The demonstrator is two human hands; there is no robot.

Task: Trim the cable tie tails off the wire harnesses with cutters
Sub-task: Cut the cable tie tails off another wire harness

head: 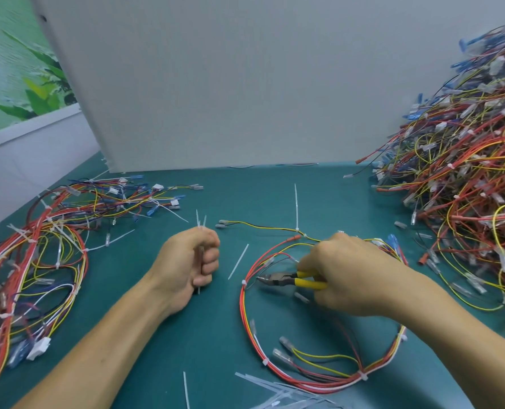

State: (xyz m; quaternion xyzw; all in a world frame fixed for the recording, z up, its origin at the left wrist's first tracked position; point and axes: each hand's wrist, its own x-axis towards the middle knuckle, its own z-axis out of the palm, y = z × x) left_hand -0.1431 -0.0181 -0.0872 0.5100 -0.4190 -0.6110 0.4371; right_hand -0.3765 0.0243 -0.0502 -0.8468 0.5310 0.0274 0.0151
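A looped wire harness [246, 317] of red, yellow and white wires lies on the green mat in front of me. My right hand [345, 273] grips yellow-handled cutters [292, 280], whose jaws point left at a white cable tie [243, 282] on the loop's left side. One long uncut tie tail [296, 206] stands up from the harness's far branch. My left hand [190, 261] is fisted round a bunch of cut white tie tails [201, 222] that stick out above and below it. A loose cut tail [238, 261] lies between my hands.
A spread of harnesses [38, 246] covers the left side of the mat. A tall heap of harnesses [466, 172] fills the right. A grey board [215, 84] stands upright at the back. Loose white ties [277, 391] lie at the near edge.
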